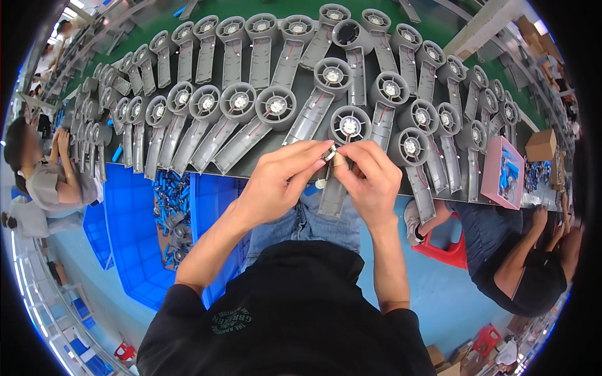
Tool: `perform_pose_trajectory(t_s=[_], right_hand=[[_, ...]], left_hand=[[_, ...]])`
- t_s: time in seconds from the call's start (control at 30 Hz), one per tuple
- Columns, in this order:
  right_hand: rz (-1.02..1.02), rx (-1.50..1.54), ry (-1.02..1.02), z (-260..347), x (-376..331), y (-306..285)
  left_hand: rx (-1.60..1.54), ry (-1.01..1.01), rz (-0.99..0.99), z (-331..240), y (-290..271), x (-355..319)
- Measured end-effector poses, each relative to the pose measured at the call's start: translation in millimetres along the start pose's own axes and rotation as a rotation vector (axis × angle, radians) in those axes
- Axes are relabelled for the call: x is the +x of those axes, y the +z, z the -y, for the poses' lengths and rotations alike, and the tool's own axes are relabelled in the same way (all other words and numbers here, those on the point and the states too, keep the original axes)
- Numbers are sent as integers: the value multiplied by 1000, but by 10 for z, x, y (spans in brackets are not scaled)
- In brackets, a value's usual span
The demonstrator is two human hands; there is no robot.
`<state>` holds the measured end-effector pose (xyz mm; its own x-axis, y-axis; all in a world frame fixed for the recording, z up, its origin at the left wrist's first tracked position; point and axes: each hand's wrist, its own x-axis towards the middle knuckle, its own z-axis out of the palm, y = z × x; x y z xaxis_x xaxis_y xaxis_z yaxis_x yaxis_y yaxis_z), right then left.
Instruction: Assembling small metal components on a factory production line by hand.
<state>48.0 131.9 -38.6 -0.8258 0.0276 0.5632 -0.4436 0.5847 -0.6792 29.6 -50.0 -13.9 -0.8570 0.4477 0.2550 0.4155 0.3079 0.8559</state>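
Observation:
At the table's near edge, my left hand (280,180) and my right hand (371,177) meet with pinched fingertips. Between them is a small silver-and-white part (329,152); its exact kind is too small to make out. Directly beyond and below my fingers lies a grey fan housing (350,125) with a round, spoked end. Its open half-handle (332,200) points toward me and overhangs the edge, partly covered by my right hand. Beneath my left fingers, a blue cylinder (311,190) with a pale round piece shows in part, above my lap.
Rows of similar grey fan housings (276,108) cover the dark table. Left of my legs stands a blue bin (135,250) holding many blue cylinders (170,200). A pink box (503,172) sits at the right edge, near a seated co-worker (520,263). Another person (59,175) is at far left.

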Motion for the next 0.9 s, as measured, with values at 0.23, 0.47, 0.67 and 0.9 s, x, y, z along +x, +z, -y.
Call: perform_pose_trajectory(t_s=[0.23,0.47,0.67,0.9], right_hand=[[11,-71,-129,-46,94,-22],[43,-78,-193,-66,94,-26],[82,-97,-208,-59,125,-70],[-74,-131,211,340,-128,-97]], left_hand=[[-2,122,30,97,-39,39],[-70,107,58,147,-82,20],[-67,134,61,154,-86,66],[-45,75,-35,96,-20,12]])
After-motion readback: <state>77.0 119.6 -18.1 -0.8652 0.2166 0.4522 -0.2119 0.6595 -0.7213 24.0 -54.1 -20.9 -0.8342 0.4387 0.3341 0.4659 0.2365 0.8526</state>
